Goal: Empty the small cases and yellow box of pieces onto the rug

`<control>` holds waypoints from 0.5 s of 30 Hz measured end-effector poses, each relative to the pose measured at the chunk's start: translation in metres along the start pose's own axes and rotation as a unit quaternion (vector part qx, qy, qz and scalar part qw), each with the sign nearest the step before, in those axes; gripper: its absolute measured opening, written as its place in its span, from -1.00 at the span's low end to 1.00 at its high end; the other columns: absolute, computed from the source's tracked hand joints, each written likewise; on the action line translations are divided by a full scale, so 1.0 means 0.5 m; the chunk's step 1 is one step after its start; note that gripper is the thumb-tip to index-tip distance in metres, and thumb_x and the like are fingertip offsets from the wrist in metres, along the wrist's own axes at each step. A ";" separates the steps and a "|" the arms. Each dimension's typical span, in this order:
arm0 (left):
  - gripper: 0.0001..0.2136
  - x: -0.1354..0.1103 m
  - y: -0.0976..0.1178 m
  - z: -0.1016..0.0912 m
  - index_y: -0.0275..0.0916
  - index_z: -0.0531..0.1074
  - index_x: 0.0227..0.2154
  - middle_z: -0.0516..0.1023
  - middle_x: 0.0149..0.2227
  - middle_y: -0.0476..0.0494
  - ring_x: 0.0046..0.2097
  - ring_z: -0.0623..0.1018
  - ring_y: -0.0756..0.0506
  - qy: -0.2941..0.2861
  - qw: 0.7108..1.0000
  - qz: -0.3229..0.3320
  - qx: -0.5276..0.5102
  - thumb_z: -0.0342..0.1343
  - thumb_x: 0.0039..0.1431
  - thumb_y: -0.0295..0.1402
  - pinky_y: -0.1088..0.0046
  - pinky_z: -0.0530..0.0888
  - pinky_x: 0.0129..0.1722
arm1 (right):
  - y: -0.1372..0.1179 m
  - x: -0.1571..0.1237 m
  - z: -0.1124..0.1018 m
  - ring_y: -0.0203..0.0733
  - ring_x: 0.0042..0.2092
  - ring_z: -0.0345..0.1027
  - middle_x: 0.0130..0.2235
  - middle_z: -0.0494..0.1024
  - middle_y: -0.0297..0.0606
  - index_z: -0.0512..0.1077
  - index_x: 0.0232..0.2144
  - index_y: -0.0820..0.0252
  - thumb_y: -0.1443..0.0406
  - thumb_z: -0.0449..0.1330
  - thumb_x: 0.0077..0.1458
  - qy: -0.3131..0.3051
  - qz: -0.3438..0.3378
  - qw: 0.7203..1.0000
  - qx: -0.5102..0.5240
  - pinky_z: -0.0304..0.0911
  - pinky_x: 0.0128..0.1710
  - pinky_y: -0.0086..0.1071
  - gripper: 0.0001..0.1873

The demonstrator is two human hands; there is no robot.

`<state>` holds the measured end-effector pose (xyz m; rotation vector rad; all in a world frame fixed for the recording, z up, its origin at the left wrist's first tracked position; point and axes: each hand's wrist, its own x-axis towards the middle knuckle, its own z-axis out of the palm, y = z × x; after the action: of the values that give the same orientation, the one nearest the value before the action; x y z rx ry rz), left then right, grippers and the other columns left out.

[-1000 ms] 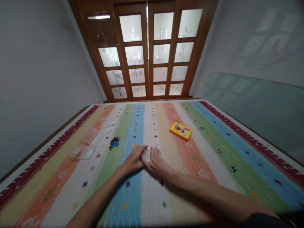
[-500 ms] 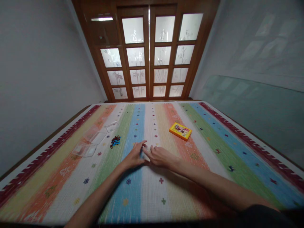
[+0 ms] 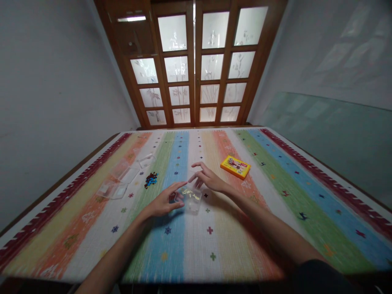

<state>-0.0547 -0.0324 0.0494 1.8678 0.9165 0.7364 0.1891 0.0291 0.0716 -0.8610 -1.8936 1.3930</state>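
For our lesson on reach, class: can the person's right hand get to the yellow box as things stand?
Probably yes. The right hand, fingers spread and empty, is close to the yellow box, with only bare striped cloth between them.

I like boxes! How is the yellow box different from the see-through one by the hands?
The yellow box is opaque with a picture on top; the clear box shows small yellowish bits inside. The yellow box lies untouched; the clear box sits between the left hand and right hand. Both rest on the striped rug.
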 end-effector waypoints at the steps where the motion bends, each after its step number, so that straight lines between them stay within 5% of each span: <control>1: -0.37 -0.005 -0.001 -0.006 0.01 0.30 0.27 0.34 0.26 -0.29 -0.12 0.58 -0.13 -0.003 1.000 -0.005 0.002 0.31 0.13 -0.21 0.20 0.55 -0.05 | 0.000 0.006 0.007 -0.23 -0.39 0.53 -0.20 0.65 -0.17 0.07 0.07 0.13 0.28 -0.09 0.31 -0.006 -0.013 1.000 -0.010 0.43 -0.40 -0.36 -0.71; 6: -0.37 -0.035 -0.012 -0.058 -0.05 0.27 0.28 0.33 0.26 -0.29 -0.03 0.56 -0.15 0.059 0.998 -0.032 0.021 0.26 0.15 -0.15 0.21 0.57 -0.02 | -0.001 0.020 0.018 -0.12 -0.13 0.55 -0.05 0.61 -0.03 0.09 0.17 0.18 0.18 -0.02 0.34 0.042 -0.080 0.988 -0.126 0.42 -0.14 -0.20 -0.58; 9: -0.37 -0.057 -0.014 -0.113 -0.09 0.26 0.27 0.36 0.22 -0.28 -0.04 0.56 -0.14 0.132 0.988 -0.041 0.061 0.24 0.14 -0.18 0.21 0.58 -0.02 | 0.005 0.005 0.003 -0.05 -0.01 0.51 0.08 0.54 0.07 0.10 0.21 0.23 0.18 -0.01 0.35 0.066 -0.063 0.966 -0.241 0.35 -0.01 -0.14 -0.54; 15: -0.42 -0.099 -0.017 -0.220 -0.11 0.26 0.25 0.41 0.13 -0.22 -0.08 0.56 -0.14 0.267 0.942 -0.031 0.204 0.15 0.15 -0.19 0.16 0.60 -0.04 | 0.043 -0.050 -0.023 0.00 0.00 0.47 0.01 0.57 0.05 0.36 0.07 0.27 0.26 -0.06 0.37 -0.017 0.036 0.865 -0.501 0.27 -0.03 -0.24 -0.65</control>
<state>-0.1706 -0.0200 0.0816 2.0112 1.5632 1.1082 0.2159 0.0202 0.0508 -1.3688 -2.6351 0.3414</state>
